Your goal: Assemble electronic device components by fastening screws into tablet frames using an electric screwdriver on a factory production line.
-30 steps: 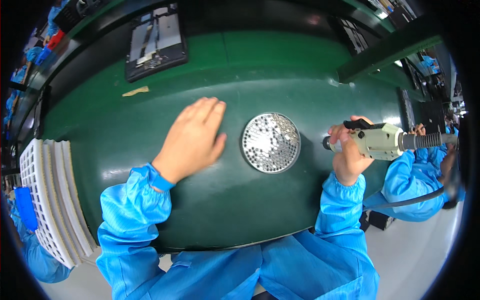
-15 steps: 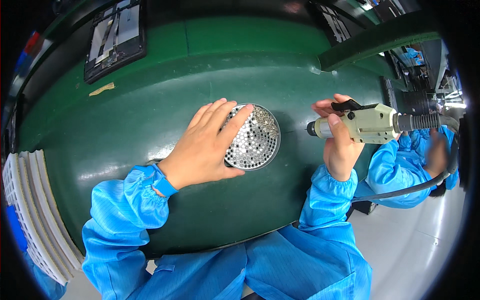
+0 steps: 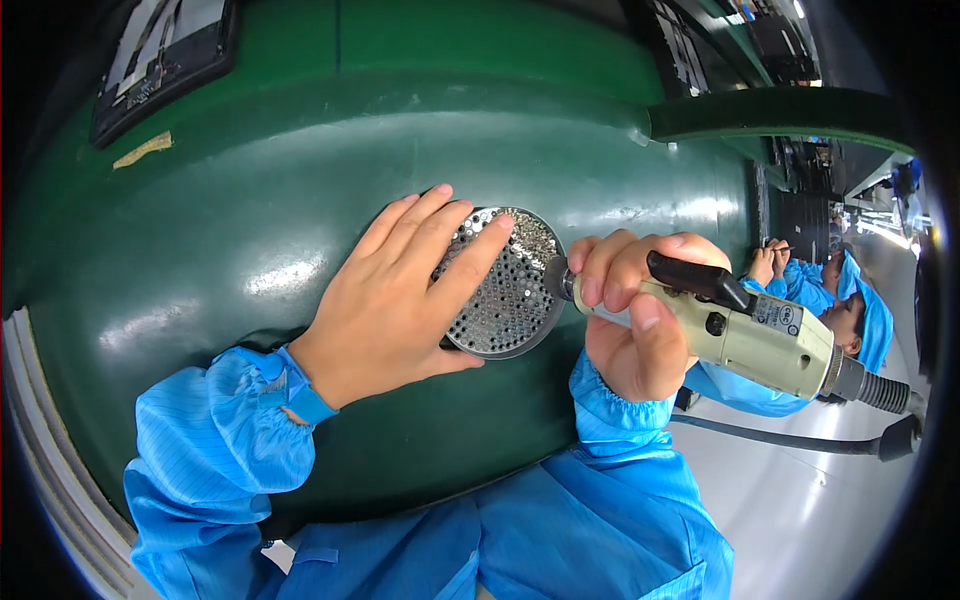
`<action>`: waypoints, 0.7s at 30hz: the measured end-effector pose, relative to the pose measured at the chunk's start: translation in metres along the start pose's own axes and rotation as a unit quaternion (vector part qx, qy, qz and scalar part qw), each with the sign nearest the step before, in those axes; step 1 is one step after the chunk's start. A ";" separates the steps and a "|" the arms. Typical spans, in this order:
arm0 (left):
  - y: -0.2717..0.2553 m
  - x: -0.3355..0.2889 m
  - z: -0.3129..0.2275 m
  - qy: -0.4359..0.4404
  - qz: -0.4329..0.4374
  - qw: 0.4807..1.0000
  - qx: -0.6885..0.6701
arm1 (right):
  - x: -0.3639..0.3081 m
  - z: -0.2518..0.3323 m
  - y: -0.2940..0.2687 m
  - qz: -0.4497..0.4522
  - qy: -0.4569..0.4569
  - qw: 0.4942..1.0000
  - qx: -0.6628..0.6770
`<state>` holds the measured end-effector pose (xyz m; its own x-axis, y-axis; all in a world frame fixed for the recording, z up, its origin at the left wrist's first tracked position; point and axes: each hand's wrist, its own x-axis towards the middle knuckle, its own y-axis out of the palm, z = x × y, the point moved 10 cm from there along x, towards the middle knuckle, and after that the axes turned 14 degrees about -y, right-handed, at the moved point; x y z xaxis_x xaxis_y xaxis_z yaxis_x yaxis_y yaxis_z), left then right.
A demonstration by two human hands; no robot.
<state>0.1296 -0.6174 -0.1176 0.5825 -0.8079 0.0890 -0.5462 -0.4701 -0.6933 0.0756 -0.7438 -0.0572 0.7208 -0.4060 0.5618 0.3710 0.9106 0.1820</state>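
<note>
A round dish [image 3: 500, 310] with a grid of small holes lies on the green tabletop, small metal pieces heaped at its far right. My left hand [image 3: 380, 290] rests on its left side, fingers spread over the rim and thumb at the near edge. In my right hand [image 3: 635, 285] is a pale electric screwdriver [image 3: 775, 335] with a black lever, fingers wrapped round its front. Its dark nose is at the dish's right edge; the tip is not clearly seen, and I cannot tell whether it touches the pieces.
A dark tablet-like panel [image 3: 165, 60] lies at the far left, near a yellowish strip [image 3: 143, 150]. A raised green bar [image 3: 780, 112] crosses the far right. From the screwdriver a cable [image 3: 780, 440] runs rightward. Another person [image 3: 800, 290] in blue sits at the right. Stacked pale trays [image 3: 60, 470] stand at the left.
My right hand has brought the screwdriver left and nearer, from apart from the dish to its right edge, with fingers now closed round it. The left hand stays on the dish. The view has shifted.
</note>
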 end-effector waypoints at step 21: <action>-0.002 -0.004 0.002 -0.002 -0.001 1.000 -0.005 | -0.003 -0.014 0.008 0.012 0.032 0.999 -0.007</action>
<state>0.1294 -0.6123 -0.1175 0.5859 -0.8057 0.0866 -0.5519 -0.4750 -0.6854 0.0849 -0.7361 -0.0680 0.7651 -0.3892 0.5130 0.3619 0.9188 0.1574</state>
